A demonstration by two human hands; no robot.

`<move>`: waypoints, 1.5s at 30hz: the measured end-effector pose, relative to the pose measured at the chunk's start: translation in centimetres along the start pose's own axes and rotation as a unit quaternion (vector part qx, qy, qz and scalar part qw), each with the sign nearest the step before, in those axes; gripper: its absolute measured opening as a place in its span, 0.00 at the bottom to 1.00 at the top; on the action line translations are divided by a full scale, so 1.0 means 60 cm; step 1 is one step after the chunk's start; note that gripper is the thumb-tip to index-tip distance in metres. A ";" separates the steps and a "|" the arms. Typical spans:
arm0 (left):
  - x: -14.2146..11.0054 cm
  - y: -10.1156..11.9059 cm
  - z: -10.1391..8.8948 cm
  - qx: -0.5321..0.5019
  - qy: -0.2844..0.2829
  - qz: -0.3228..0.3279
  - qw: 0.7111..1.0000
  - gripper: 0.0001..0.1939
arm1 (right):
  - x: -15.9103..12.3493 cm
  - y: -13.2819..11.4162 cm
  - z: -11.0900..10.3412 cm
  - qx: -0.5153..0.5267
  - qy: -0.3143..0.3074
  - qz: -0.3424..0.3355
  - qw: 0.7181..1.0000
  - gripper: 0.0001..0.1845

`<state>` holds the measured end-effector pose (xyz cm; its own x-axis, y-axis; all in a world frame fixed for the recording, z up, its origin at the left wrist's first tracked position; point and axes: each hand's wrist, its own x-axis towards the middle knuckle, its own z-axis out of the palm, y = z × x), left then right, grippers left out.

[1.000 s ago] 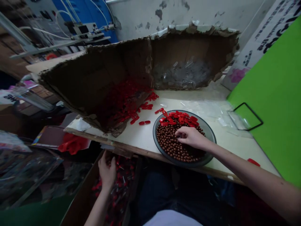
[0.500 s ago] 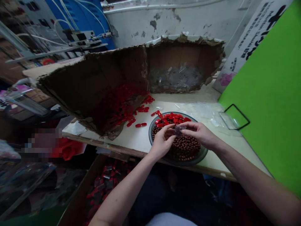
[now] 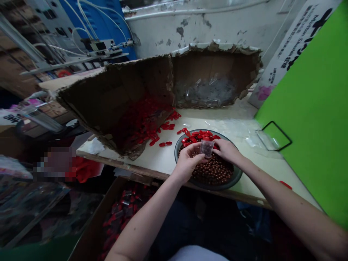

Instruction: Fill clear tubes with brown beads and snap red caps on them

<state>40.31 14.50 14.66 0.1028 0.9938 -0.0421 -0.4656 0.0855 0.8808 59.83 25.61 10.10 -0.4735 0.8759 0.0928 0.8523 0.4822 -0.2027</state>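
My left hand (image 3: 188,161) is closed on a small clear plastic container (image 3: 207,149), pinched between thumb and fingers above the bowl. Close to it on the right, my right hand (image 3: 227,151) has its fingers bent around a red plastic cap (image 3: 216,146); the fingertips are partly hidden. Below both hands a grey bowl (image 3: 239,175) stands on the table's front edge. Shiny brown beads (image 3: 213,170) fill much of it, and a heap of red plastic caps (image 3: 194,136) lies along its far side.
A torn cardboard box (image 3: 114,83) on the table (image 3: 152,159) holds red caps on the left and clear plastic containers (image 3: 209,90) on the right. A green board (image 3: 310,119) leans at the right. Below left, another box contains red-and-clear pieces (image 3: 119,210).
The clear container, earlier between both hands, is now upright in my left hand only. My right hand has come off it and moved to the red caps. The view has shifted slightly.
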 end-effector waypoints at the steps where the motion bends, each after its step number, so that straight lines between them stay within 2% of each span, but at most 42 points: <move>1: -0.001 0.001 0.000 0.000 0.002 0.002 1.000 0.22 | 0.001 -0.002 0.002 -0.003 -0.003 -0.001 1.000 0.14; 6: -0.001 0.000 -0.003 -0.003 0.006 0.007 1.000 0.23 | -0.010 -0.002 -0.015 0.027 -0.004 0.026 0.999 0.14; 8: 0.001 -0.004 -0.007 0.001 0.008 0.006 1.000 0.23 | -0.021 -0.001 -0.027 0.077 0.018 0.040 0.996 0.15; 10: 0.005 -0.010 -0.012 0.003 0.011 0.007 1.000 0.21 | -0.034 -0.005 -0.039 0.171 0.027 0.047 0.984 0.17; 12: 0.010 -0.016 -0.017 0.007 0.018 0.014 1.000 0.19 | -0.047 -0.014 -0.050 0.302 0.012 0.059 0.951 0.18; 15: 0.016 -0.023 -0.020 0.043 0.039 0.034 0.998 0.14 | -0.064 -0.034 -0.066 0.481 0.008 0.094 0.871 0.20; 19: 0.020 -0.027 -0.015 0.081 0.055 0.043 0.994 0.11 | -0.078 -0.060 -0.084 0.615 0.041 0.137 0.776 0.20; 21: 0.021 -0.028 -0.010 0.078 0.044 0.037 0.995 0.10 | -0.083 -0.070 -0.091 0.646 0.038 0.144 0.748 0.19; 23: 0.021 -0.028 -0.005 0.073 0.031 0.032 0.996 0.10 | -0.086 -0.077 -0.096 0.659 0.039 0.144 0.737 0.17; 25: 0.021 -0.028 -0.003 0.066 0.025 0.030 0.997 0.10 | -0.087 -0.079 -0.096 0.649 0.060 0.135 0.746 0.16; 27: 0.021 -0.028 -0.002 0.062 0.031 0.027 0.997 0.11 | -0.087 -0.073 -0.091 0.606 0.098 0.115 0.781 0.15; 29: 0.019 -0.028 -0.005 0.061 0.041 0.025 0.997 0.12 | -0.087 -0.061 -0.081 0.506 0.151 0.076 0.846 0.13; 31: 0.018 -0.028 -0.008 0.064 0.053 0.028 0.996 0.12 | -0.088 -0.048 -0.068 0.356 0.181 0.002 0.917 0.08; 33: 0.016 -0.028 -0.011 0.065 0.060 0.029 0.996 0.12 | -0.090 -0.037 -0.056 0.223 0.180 -0.073 0.955 0.08; 34: 0.016 -0.028 -0.012 0.065 0.061 0.028 0.996 0.12 | -0.092 -0.034 -0.052 0.186 0.181 -0.093 0.961 0.09; 36: 0.015 -0.029 -0.012 0.064 0.058 0.022 0.996 0.12 | -0.095 -0.036 -0.049 0.171 0.213 -0.087 0.958 0.08; 38: 0.015 -0.031 -0.008 0.064 0.046 0.012 0.997 0.12 | -0.097 -0.046 -0.054 0.206 0.264 -0.047 0.941 0.05; 40: 0.016 -0.033 -0.002 0.056 0.026 -0.001 0.998 0.13 | -0.099 -0.061 -0.063 0.257 0.288 -0.018 0.922 0.04; 42: 0.016 -0.034 0.004 0.041 0.005 -0.014 0.999 0.14 | -0.101 -0.077 -0.072 0.298 0.279 -0.012 0.913 0.05; 45: 0.016 -0.034 0.010 0.017 -0.017 -0.029 0.999 0.16 | -0.106 -0.091 -0.085 0.307 0.232 -0.041 0.922 0.12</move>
<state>41.88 15.26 13.08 0.1587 0.9841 -0.0791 -0.4282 0.1409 0.8926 59.32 17.48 15.59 -0.2622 0.8187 0.5109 0.4635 0.5712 -0.6774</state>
